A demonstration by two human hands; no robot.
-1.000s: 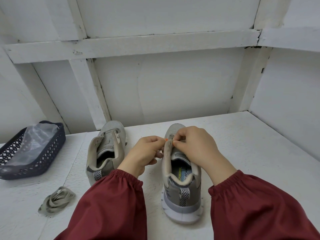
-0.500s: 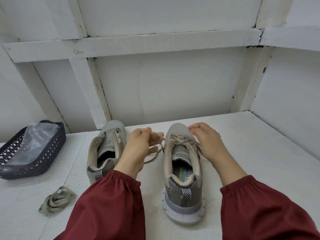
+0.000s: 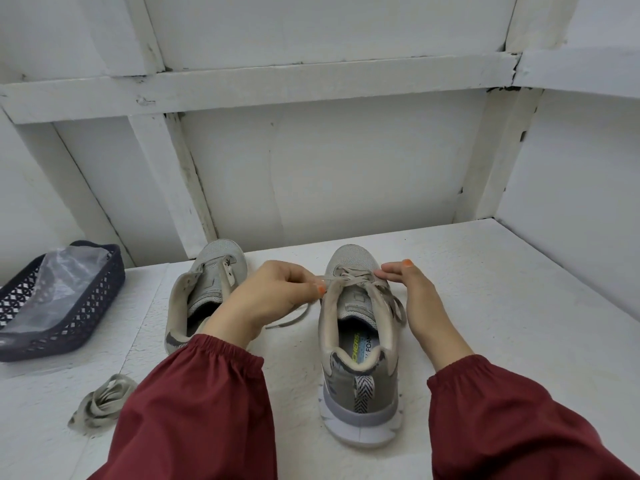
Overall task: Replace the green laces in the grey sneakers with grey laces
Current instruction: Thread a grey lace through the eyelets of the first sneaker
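Observation:
Two grey sneakers stand on the white table, toes pointing away from me. The right sneaker [image 3: 360,358] has a pale grey lace [image 3: 349,277] threaded near its toe. My left hand [image 3: 273,299] pinches the lace's left strand, and the loose end [image 3: 287,320] trails onto the table. My right hand [image 3: 415,296] pinches the right strand at the eyelets, thumb and fingers extended. The left sneaker [image 3: 204,289] has no lace and is partly hidden by my left arm. A bundled pale lace [image 3: 98,405] lies at the front left.
A dark blue lattice basket [image 3: 69,327] holding a clear plastic bag [image 3: 62,278] sits at the far left. White walls with beams enclose the table at the back and right.
My hands have spread apart from the middle of the right sneaker, drawing the lace strands outward to each side. The sneakers, basket and bundled lace have not moved.

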